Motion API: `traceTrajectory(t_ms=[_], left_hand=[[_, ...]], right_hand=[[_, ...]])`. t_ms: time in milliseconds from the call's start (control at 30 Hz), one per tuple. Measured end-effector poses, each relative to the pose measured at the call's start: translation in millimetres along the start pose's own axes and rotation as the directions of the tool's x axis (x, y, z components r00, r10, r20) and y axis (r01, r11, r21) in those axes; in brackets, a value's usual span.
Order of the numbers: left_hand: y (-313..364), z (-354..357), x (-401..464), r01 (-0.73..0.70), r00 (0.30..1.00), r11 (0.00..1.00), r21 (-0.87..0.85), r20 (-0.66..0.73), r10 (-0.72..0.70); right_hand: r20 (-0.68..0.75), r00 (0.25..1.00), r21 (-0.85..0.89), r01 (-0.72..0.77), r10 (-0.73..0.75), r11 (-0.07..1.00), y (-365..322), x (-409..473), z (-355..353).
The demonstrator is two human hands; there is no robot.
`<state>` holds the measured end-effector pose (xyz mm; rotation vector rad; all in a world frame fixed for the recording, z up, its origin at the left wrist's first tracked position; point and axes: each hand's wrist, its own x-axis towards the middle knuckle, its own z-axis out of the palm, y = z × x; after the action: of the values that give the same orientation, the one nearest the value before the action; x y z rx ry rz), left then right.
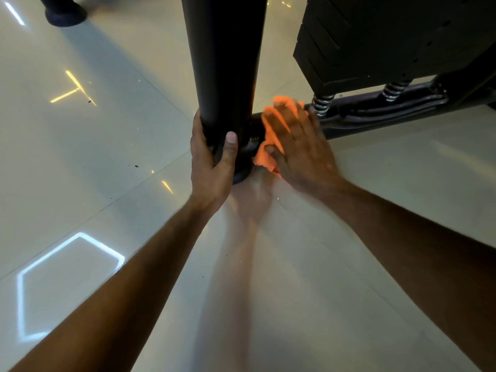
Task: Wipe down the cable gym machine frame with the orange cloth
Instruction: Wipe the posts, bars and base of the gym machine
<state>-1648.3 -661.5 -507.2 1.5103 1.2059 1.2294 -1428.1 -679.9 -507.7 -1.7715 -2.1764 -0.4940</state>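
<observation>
Bare floor (349,264) lies open all round you. Your left hand (212,159) wraps the black post (225,63) near its foot. Your right hand (300,146), fingers straight and together, presses the cloth (268,130) onto what looks like the base rail (375,114). No writing legible.

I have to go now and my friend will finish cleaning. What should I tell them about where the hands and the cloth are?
Left hand: its grip curls round the bottom of the thick black round upright post, steadying it.
Right hand: flat, fingers straight, pressing the crumpled orange cloth onto the low black base bar, right beside the post's foot.
Done: cannot tell which parts are already wiped.
Left: likely the base bar towards the coiled metal springs, the post, and the black weight stack housing.
</observation>
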Motion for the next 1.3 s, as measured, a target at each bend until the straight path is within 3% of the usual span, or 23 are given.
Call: traceTrajectory(t_ms=[167,267,367,467,600,667,800,933,1000,1067,1200,1300], left_hand=[[-1,-1,1,-0.020,1.000,1.000,-0.004,0.003,0.020],[0,3,0,-0.015,1.000,1.000,-0.016,-0.019,0.014],[2,2,0,-0.033,0.999,0.999,0.007,-0.025,0.033],[4,-1,0,-0.023,1.000,1.000,0.007,0.015,0.023],[2,-2,1,-0.020,1.000,0.999,0.025,-0.004,0.020],[-3,1,2,-0.027,0.999,0.999,0.025,-0.029,0.027],[-1,5,-3,0.003,0.999,0.998,0.061,-0.039,-0.001],[6,-5,-17,0.050,0.998,0.993,0.109,0.028,-0.054],[12,-8,-25,0.112,0.991,0.975,0.194,0.046,-0.123],[25,-5,-36,0.152,0.986,0.940,0.304,0.020,-0.166],[63,18,-52,0.033,0.989,0.927,0.373,0.120,-0.083],[95,39,-58,0.035,0.975,0.943,0.331,0.195,-0.105]], right_hand=[[-0.025,0.958,0.130,-0.281,0.287,0.951,-53,5,4],[0.016,0.987,0.120,-0.163,0.162,0.979,-64,12,4],[-0.035,0.999,0.036,0.026,-0.024,0.999,-18,5,4],[0.034,0.997,0.045,-0.070,0.069,0.997,12,-3,-2],[-0.016,0.978,0.094,-0.204,0.207,0.974,-44,14,-1],[0.028,0.987,0.134,-0.163,0.160,0.978,-59,20,-3],[0.051,0.998,0.091,0.037,-0.042,0.995,-23,11,-18],[0.184,0.979,0.193,-0.119,0.083,0.974,-5,-17,-45],[0.166,0.983,0.170,-0.108,0.080,0.979,0,-20,-54],[0.172,0.975,0.268,-0.181,0.137,0.946,0,-20,-71],[0.159,0.964,0.391,-0.260,0.213,0.883,5,-36,-110],[0.177,0.951,0.409,-0.307,0.255,0.859,19,-55,-134]])
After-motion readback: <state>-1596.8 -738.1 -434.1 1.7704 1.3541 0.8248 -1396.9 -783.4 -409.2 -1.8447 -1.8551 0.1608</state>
